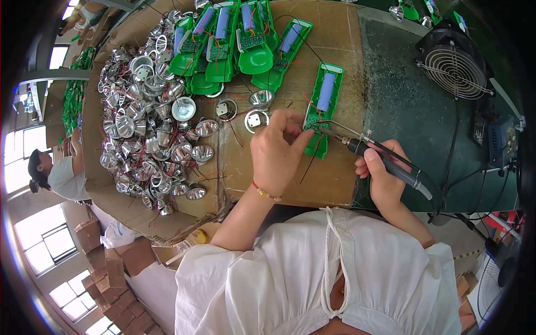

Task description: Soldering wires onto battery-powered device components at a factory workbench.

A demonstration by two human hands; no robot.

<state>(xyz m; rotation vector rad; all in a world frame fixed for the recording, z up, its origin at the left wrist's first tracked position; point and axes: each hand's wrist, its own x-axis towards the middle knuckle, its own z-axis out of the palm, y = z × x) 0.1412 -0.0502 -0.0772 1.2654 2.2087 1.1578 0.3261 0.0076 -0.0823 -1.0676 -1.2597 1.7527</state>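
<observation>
A green plastic housing [322, 147] lies on the cardboard in front of me, with a blue cylindrical battery [325, 92] and a small green circuit board in it. My left hand [274, 152] reaches to its left edge, thumb and fingers pinched together at the board; whatever they grip is too small to tell. In my right hand [385, 174] is a soldering iron [357, 146] with a thin metal feed tube along it. Its tip points left onto the board beside my left fingertips. A thin dark wire trails from the housing toward me.
Silver reflector cups [134, 123] heap in a cardboard box at left. Several green housings with batteries [257, 58] are stacked beyond my left hand. A fan with a wire guard [455, 66] stands far right. Cables [446, 167] run along the right side. Another person [67, 173] sits at far left.
</observation>
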